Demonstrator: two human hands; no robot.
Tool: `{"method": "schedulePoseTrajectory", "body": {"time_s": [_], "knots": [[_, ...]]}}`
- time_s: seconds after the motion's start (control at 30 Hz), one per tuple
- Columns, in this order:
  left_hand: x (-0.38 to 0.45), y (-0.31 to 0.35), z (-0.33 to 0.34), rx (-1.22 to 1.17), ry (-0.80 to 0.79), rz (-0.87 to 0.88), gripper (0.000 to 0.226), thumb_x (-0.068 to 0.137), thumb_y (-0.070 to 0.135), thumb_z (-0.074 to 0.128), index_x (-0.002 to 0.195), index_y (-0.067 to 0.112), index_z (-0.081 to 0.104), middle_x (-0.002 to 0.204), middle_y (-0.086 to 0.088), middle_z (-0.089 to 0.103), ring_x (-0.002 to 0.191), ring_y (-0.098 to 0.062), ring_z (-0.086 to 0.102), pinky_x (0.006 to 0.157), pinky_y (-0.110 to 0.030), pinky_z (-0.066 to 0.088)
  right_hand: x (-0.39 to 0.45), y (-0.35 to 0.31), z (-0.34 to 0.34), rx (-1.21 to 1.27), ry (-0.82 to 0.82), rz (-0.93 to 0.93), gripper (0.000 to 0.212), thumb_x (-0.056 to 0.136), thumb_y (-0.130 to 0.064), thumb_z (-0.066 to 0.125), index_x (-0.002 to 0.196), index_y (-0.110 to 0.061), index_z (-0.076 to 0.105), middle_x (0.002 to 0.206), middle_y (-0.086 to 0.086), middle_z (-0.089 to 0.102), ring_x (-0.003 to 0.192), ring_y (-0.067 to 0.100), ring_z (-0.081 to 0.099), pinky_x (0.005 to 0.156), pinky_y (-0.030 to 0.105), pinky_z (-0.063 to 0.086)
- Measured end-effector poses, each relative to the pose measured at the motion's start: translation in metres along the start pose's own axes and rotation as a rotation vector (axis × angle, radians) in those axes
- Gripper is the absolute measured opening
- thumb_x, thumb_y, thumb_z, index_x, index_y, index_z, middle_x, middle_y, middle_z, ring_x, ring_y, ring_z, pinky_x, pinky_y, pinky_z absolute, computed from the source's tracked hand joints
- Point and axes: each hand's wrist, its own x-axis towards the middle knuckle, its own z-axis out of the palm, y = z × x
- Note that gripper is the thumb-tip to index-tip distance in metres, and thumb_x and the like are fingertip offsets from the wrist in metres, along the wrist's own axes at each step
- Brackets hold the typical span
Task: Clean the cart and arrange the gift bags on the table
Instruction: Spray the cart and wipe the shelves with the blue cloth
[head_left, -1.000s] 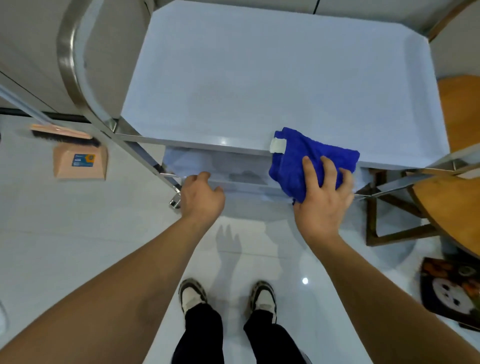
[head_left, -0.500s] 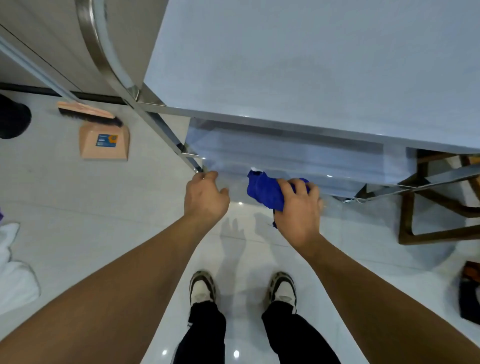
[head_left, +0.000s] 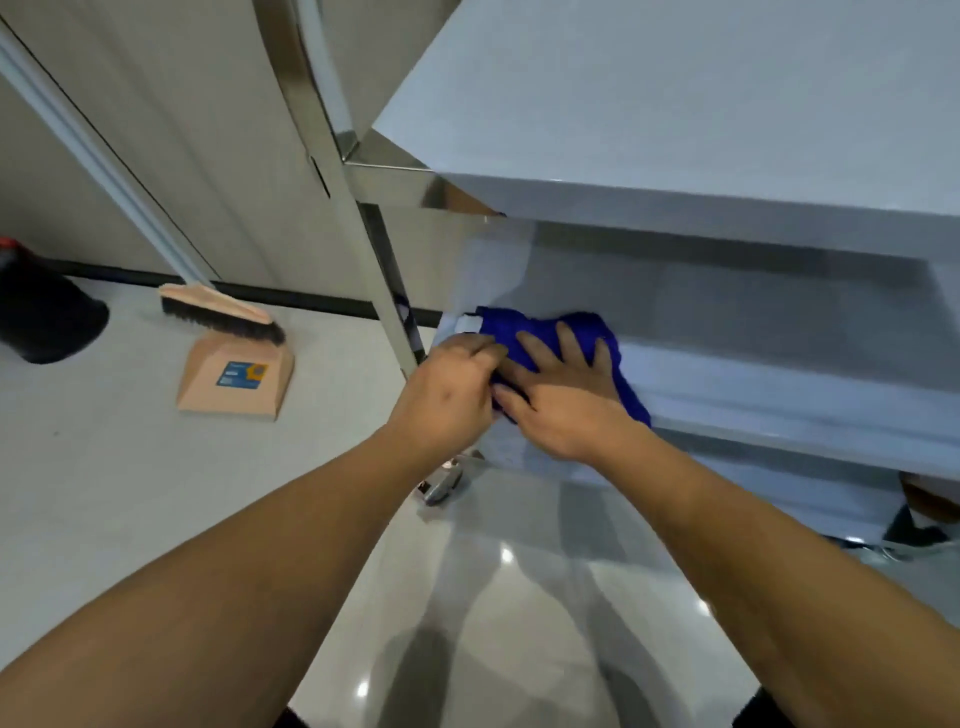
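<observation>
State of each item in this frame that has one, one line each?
blue cloth: spread on the cart's lower shelf, under the right hand
right hand: fingers straight, pressing the blue cloth
left hand: curled, at the cloth's edge; grip unclear
cart: top shelf bare
dustpan: on the floor, brush resting on it

The cart (head_left: 675, 104) had matt pale shelves on a shiny metal frame; on its middle shelf lay a fuzzy blue cloth (head_left: 540, 332); beneath it the floor (head_left: 104, 467) looked glossy.

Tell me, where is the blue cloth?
The blue cloth lies on the cart's middle shelf near its left end, under the right hand, beside the left hand.
</observation>
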Motion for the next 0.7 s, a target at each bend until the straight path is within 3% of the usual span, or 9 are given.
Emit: {"method": "schedulePoseTrajectory", "body": {"time_s": [0.13, 0.27, 0.4, 0.7], "knots": [[0.016, -0.020, 0.021, -0.043, 0.050, -0.086, 0.047, 0.074, 0.015, 0.049, 0.116, 0.007, 0.067, 0.110, -0.010, 0.066, 0.104, -0.031, 0.058, 0.086, -0.038, 0.051, 0.017, -0.003, 0.013, -0.144, 0.094, -0.023, 0.061, 0.100, -0.059, 0.024, 0.157, -0.043, 0.010, 0.169, -0.007, 0.004, 0.153, 0.036, -0.002, 0.116, 0.067, 0.008], [0.025, -0.028, 0.025, -0.147, 0.072, -0.209, 0.047, 0.080, 0.000, 0.057, 0.126, 0.009, 0.061, 0.121, -0.010, 0.062, 0.110, -0.025, 0.057, 0.087, -0.022, 0.040, 0.042, -0.012, 0.011, -0.101, 0.120, -0.039, 0.060, 0.099, -0.059, 0.027, 0.156, -0.047, 0.011, 0.167, -0.009, 0.010, 0.153, 0.034, 0.001, 0.116, 0.067, 0.008], [0.033, -0.026, 0.019, -0.202, 0.079, -0.324, 0.047, 0.088, -0.001, 0.054, 0.134, 0.009, 0.055, 0.132, -0.012, 0.057, 0.118, -0.027, 0.055, 0.098, -0.029, 0.044, 0.055, -0.019, 0.010, -0.089, 0.111, -0.039, 0.063, 0.098, -0.060, 0.031, 0.155, -0.048, 0.008, 0.167, -0.009, 0.011, 0.153, 0.034, 0.002, 0.115, 0.069, 0.008], [0.062, -0.016, 0.019, -0.249, 0.162, -0.463, 0.037, 0.099, 0.012, 0.043, 0.134, 0.003, 0.052, 0.133, -0.019, 0.055, 0.116, -0.035, 0.057, 0.091, -0.034, 0.046, 0.101, -0.004, -0.001, -0.028, 0.086, -0.048, 0.067, 0.095, -0.067, 0.037, 0.154, -0.051, 0.011, 0.168, -0.011, 0.007, 0.154, 0.034, -0.002, 0.116, 0.070, 0.007]]}}
